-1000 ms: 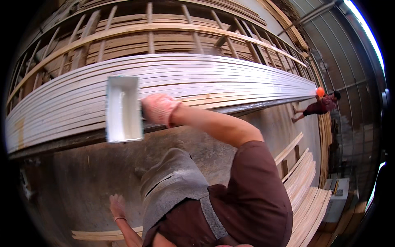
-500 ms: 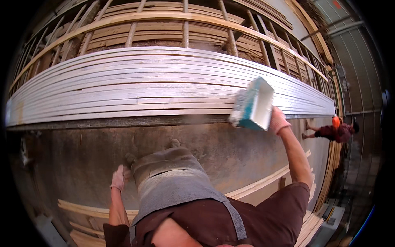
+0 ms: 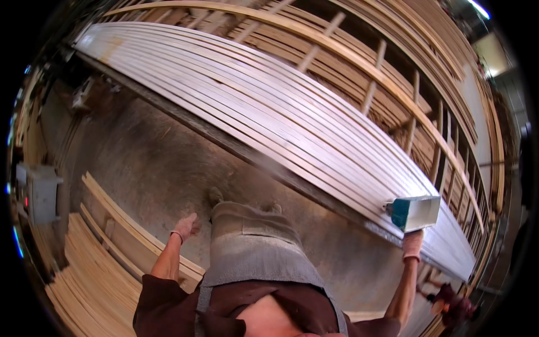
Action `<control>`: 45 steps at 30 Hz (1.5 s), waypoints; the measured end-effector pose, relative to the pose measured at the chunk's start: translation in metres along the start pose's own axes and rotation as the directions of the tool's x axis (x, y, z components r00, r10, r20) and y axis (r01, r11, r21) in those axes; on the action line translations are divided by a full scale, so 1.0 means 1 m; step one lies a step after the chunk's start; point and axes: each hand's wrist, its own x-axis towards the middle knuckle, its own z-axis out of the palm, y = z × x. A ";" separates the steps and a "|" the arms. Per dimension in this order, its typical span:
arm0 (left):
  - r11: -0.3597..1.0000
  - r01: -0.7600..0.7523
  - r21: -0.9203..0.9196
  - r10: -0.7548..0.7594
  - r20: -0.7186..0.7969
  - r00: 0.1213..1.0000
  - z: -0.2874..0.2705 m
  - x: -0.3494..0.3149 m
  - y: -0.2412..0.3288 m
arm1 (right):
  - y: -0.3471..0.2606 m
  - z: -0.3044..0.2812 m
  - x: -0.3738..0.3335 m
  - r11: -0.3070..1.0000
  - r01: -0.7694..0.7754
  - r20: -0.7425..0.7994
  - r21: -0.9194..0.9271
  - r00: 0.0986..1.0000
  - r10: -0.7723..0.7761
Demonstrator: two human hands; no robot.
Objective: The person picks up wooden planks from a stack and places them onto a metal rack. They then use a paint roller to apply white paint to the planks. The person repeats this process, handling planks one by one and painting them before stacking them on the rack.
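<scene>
A row of long, narrow white-coated boards (image 3: pixel 236 95) lies side by side, running from the far left down to the right. My gloved right hand (image 3: pixel 412 245) grips a teal box with a whitish open inside (image 3: pixel 422 213), over the boards near their right end. Whether the box touches them I cannot tell. My gloved left hand (image 3: pixel 186 226) hangs low over the floor at my left side, its fingers loosely extended and nothing in them.
Behind the white boards stands a wooden rack (image 3: pixel 365 64) with stacked planks. Bare timber strips (image 3: pixel 98 269) lie at lower left, near a grey machine box (image 3: pixel 42 194). Another person (image 3: pixel 449 303) is at the far lower right. A dark beam (image 3: pixel 236 151) edges the boards.
The view has turned, so the boards now slant down to the right. My right hand has carried the teal box rightward along them. My left hand still hangs free.
</scene>
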 end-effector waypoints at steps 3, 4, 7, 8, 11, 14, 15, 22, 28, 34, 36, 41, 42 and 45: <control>0.997 0.057 -0.044 -0.057 -0.001 0.998 -0.030 0.012 -0.029 | -0.090 -0.068 0.088 0.911 0.082 -0.176 0.404 0.984 -0.010; 0.996 0.081 -0.043 -0.080 0.018 0.997 -0.038 0.018 -0.037 | -0.112 -0.101 0.116 0.942 0.108 -0.068 0.319 0.994 -0.092; 0.997 0.039 -0.064 -0.034 0.081 0.996 -0.062 0.018 -0.020 | -0.157 -0.159 0.177 0.983 0.170 0.026 0.065 0.985 -0.172; 0.994 0.027 -0.106 -0.021 0.052 0.998 -0.074 0.020 -0.018 | -0.165 -0.174 0.193 0.962 0.070 -0.002 0.265 0.997 -0.072; 0.962 -0.010 -0.271 0.002 -0.031 1.000 -0.123 0.021 -0.021 | -0.198 -0.215 0.243 0.759 0.020 -0.152 0.651 0.983 0.104; 0.872 -0.049 -0.487 0.049 -0.012 0.999 -0.179 0.030 -0.029 | -0.222 -0.249 0.285 0.778 0.198 -0.340 0.596 0.940 0.021; 0.836 -0.034 -0.548 0.086 0.070 0.994 -0.203 0.036 -0.040 | -0.228 -0.252 0.299 0.826 0.276 -0.384 0.490 0.920 -0.080; 0.625 0.072 -0.778 0.022 0.109 0.994 -0.222 0.055 -0.060 | -0.312 -0.283 0.387 0.905 0.360 -0.196 -0.226 0.893 -0.405; 0.835 0.000 -0.551 -0.003 -0.005 1.000 -0.192 0.080 -0.006 | -0.408 -0.349 0.470 0.755 0.478 0.015 -0.449 0.848 -0.529; 0.847 -0.077 -0.526 0.060 -0.051 0.997 -0.223 0.084 0.051 | -0.520 -0.432 0.590 0.852 0.513 -0.148 -0.104 0.839 -0.523; 0.866 -0.050 -0.498 0.001 -0.098 0.995 -0.231 0.067 0.045 | -0.578 -0.487 0.606 0.874 0.391 -0.143 0.290 0.920 -0.364; 0.817 0.046 -0.575 -0.101 -0.064 0.993 -0.259 0.068 0.040 | -0.692 -0.610 0.630 0.794 0.311 -0.202 0.522 0.950 -0.239; 0.805 0.066 -0.590 -0.127 -0.063 0.990 -0.267 0.066 0.044 | -0.714 -0.627 0.640 0.793 0.308 -0.208 0.526 0.951 -0.231; 0.749 0.147 -0.646 -0.234 -0.050 0.971 -0.302 0.088 0.052 | -0.782 -0.676 0.674 0.796 0.327 -0.244 0.510 0.942 -0.231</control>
